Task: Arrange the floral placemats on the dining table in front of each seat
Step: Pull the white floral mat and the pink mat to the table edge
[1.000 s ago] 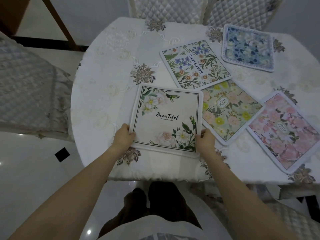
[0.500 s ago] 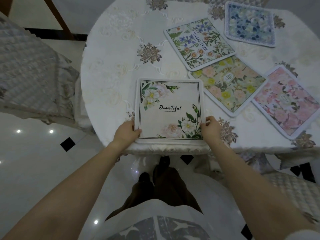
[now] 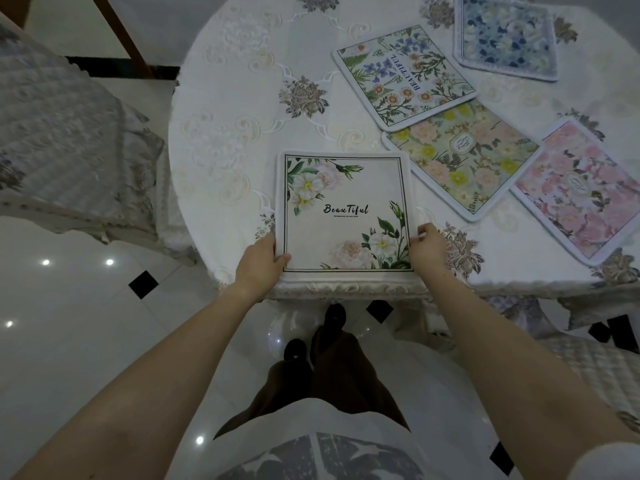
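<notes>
A cream placemat printed "Beautiful" [image 3: 346, 188] lies flat at the near edge of the round table [image 3: 242, 109]. My left hand [image 3: 261, 259] grips its near left corner and my right hand [image 3: 427, 245] grips its near right corner. To the right lie several more floral placemats: a green-leaf one [image 3: 403, 74], a blue one [image 3: 507, 36] at the far edge, a yellow-and-peach one [image 3: 460, 157] partly under the green-leaf one, and a pink one [image 3: 581, 192] at the right.
An embroidered white tablecloth covers the table. A quilted chair [image 3: 69, 150] stands at the left and another quilted seat [image 3: 595, 368] at the lower right. My legs and feet [image 3: 325, 344] stand on the glossy white floor just below the table's edge.
Both hands have pulled the cream placemat toward me, from further in on the table to its near edge, and squared it up. The other mats have not moved.
</notes>
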Motion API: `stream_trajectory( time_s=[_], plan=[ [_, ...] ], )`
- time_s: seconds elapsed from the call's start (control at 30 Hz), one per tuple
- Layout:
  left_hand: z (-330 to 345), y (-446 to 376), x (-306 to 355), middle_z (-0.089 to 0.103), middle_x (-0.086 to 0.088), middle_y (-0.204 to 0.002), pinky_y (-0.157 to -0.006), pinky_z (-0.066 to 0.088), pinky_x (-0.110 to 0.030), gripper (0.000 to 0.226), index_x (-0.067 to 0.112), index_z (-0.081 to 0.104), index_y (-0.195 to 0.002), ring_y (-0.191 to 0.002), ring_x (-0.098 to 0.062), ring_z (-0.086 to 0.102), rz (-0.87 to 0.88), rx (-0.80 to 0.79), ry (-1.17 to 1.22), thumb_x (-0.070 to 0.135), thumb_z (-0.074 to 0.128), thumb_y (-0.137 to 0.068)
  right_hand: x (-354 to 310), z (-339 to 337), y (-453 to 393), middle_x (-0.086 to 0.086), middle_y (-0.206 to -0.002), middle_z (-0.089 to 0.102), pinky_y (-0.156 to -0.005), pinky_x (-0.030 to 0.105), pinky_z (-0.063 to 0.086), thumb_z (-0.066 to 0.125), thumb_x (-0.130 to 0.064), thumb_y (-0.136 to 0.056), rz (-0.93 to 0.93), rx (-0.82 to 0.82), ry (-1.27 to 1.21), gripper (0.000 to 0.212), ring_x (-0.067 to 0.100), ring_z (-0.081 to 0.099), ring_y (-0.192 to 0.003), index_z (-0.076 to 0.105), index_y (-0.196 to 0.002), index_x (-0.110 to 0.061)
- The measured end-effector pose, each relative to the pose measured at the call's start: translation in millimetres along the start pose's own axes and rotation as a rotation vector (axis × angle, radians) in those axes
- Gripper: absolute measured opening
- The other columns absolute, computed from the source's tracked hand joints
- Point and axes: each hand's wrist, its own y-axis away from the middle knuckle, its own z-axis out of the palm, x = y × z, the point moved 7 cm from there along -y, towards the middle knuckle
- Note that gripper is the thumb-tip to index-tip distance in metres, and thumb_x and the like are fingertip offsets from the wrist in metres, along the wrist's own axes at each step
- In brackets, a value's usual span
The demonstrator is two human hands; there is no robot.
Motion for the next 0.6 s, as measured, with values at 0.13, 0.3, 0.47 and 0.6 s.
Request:
stream_trajectory(
  time_s=[0.13,0.3,0.47,0.6],
  plan=[
    [-1,-3,-5,0.053,-0.009,-0.089,-0.067,0.039,-0.034,0.026,0.011,0.042,-0.09,-0.082,-0.03,0.053,-0.108,-0.01,-0.005,0.027,0.061,-0.086,0,-3,1,0.02,-0.105,0.061,-0.067,0.034,0.045,0.05,-0.005,-0.091,0.02,0.012,-0.043,0.017,0.03,0.055,-0.084,0.052,-0.107,0.0],
    [-18,-7,16,0.052,-0.013,-0.096,-0.069,0.037,-0.033,0.028,0.005,0.046,-0.098,-0.083,-0.026,0.049,-0.015,0.105,0.0,0.022,0.063,-0.084,-13,-19,8,0.015,-0.101,0.059,-0.063,0.028,0.036,0.053,-0.014,-0.089,-0.078,0.08,-0.098,0.02,0.025,0.053,-0.08,0.052,-0.107,-0.004],
    [-39,-11,68,0.054,0.0,-0.088,-0.065,0.037,-0.029,0.014,0.014,0.05,-0.095,-0.079,-0.018,0.051,0.211,0.171,-0.009,0.026,0.055,-0.088,-43,-36,24,0.009,-0.108,0.058,-0.071,0.029,0.039,0.048,-0.028,-0.092,-0.24,0.119,-0.151,0.026,0.022,0.055,-0.091,0.054,-0.111,-0.011],
    [-51,-12,116,0.053,0.002,-0.09,-0.066,0.034,-0.028,0.018,0.014,0.052,-0.099,-0.082,-0.014,0.047,0.385,0.189,-0.086,0.03,0.053,-0.09,-66,-57,45,0.008,-0.115,0.059,-0.087,0.038,0.046,0.046,-0.031,-0.094,-0.359,0.174,-0.116,0.032,0.023,0.053,-0.106,0.056,-0.117,-0.011]
  ],
)
